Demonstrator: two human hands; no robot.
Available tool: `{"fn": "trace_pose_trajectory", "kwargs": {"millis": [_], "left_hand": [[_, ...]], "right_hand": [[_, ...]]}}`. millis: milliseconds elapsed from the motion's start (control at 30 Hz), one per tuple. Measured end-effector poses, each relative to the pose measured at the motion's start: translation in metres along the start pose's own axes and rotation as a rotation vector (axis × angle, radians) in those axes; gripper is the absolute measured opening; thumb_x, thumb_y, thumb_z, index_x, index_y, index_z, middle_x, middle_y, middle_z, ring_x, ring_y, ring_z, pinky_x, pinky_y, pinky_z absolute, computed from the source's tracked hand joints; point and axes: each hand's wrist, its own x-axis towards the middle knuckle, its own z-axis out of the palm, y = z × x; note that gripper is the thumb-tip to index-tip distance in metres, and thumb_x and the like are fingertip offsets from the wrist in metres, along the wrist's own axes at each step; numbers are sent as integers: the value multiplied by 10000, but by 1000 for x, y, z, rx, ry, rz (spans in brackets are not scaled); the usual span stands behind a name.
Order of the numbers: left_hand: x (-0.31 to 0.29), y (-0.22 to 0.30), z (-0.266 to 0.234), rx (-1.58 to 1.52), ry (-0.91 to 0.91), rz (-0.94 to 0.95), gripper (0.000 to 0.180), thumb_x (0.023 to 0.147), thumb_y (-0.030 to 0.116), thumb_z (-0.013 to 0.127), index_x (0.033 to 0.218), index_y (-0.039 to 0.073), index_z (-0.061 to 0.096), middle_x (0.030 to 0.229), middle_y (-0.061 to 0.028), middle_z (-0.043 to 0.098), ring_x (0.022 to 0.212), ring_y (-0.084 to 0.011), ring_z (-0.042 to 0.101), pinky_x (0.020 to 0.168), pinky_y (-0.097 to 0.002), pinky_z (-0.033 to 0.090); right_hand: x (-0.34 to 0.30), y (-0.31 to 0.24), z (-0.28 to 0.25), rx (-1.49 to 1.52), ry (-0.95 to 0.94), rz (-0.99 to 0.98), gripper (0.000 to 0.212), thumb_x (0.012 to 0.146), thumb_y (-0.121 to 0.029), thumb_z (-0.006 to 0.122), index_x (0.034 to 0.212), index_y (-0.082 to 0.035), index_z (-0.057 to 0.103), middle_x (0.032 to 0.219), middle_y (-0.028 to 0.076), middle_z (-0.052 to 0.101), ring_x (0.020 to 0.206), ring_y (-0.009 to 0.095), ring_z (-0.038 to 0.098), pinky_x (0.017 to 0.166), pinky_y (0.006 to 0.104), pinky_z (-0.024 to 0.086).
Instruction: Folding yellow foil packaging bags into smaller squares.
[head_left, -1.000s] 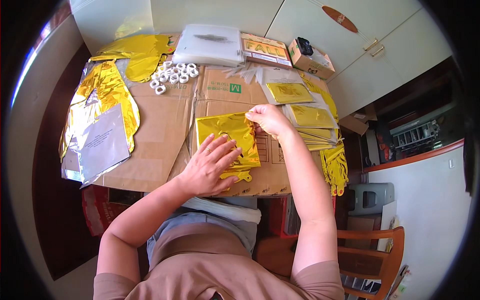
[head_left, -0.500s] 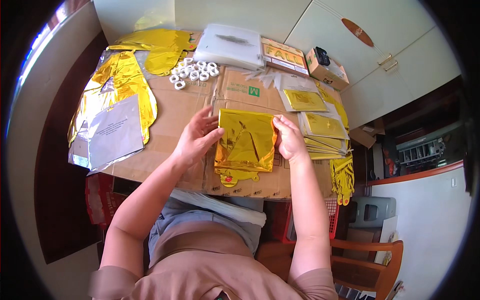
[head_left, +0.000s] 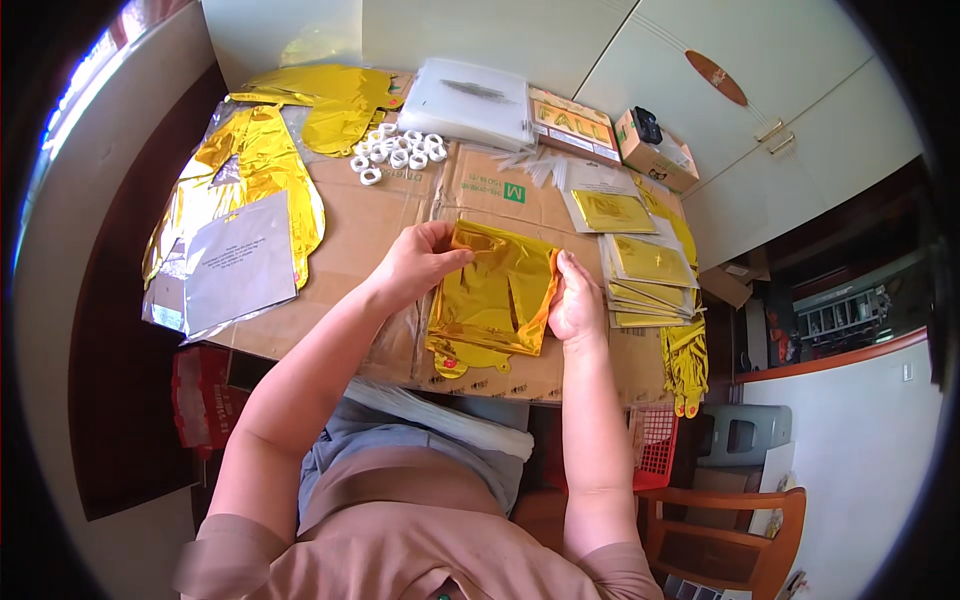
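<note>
A folded gold foil balloon (head_left: 490, 295) is spread between my hands over the cardboard-covered table. With thumb and fingers, my left hand (head_left: 420, 262) pinches its upper left corner. My right hand (head_left: 577, 297) grips its right edge, thumb on top. From under its lower edge a rounded gold tab (head_left: 455, 362) with a small red mark sticks out. The balloon's upper edge is creased near my left fingers.
Flat packets with gold foil (head_left: 645, 260) are stacked at the right. White ribbon rolls (head_left: 400, 152), a pile of clear bags (head_left: 470, 100) and a box (head_left: 573, 122) stand at the back. Loose gold balloons (head_left: 255, 165) and a grey printed sheet (head_left: 240, 260) lie left.
My left hand, fingers apart beside the balloon before, has closed on its upper left corner. The balloon has tilted slightly, its right side lower. The whole view has shifted a little.
</note>
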Motion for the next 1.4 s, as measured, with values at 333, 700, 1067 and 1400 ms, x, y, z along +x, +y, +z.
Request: {"fn": "trace_pose_trajectory", "kwargs": {"millis": [333, 700, 1067, 1400], "left_hand": [[3, -24, 6, -231, 58, -17, 240, 968, 50, 645, 1191, -39, 633, 1069, -63, 709, 913, -90, 652, 832, -240, 537], [0, -26, 6, -301, 64, -8, 206, 966, 48, 649, 1146, -52, 639, 1009, -52, 706, 886, -80, 637, 805, -240, 539], [-1, -22, 8, -204, 110, 49, 186, 977, 46, 640, 1147, -28, 628, 1017, -28, 701, 858, -56, 608, 785, -216, 502], [-3, -21, 2, -235, 24, -28, 268, 1040, 212, 580, 1152, -23, 645, 1045, -42, 714, 900, -79, 648, 808, -257, 540]], "right_hand": [[-6, -1, 15, -258, -114, -33, 195, 966, -161, 692, 1107, -30, 661, 1078, 24, 691, 975, 87, 607, 889, 262, 485], [-9, 4, 18, -291, -125, -122, 151, 998, -133, 642, 1115, -44, 671, 1059, 10, 697, 955, 73, 619, 882, 236, 486], [-9, 5, 14, -330, -113, -57, 132, 1015, -171, 624, 1067, -55, 661, 1003, -36, 652, 918, 34, 564, 856, 222, 445], [-9, 4, 12, -263, -83, -36, 108, 1001, -149, 641, 1047, -62, 685, 980, -35, 669, 903, 48, 579, 850, 233, 456]]}}
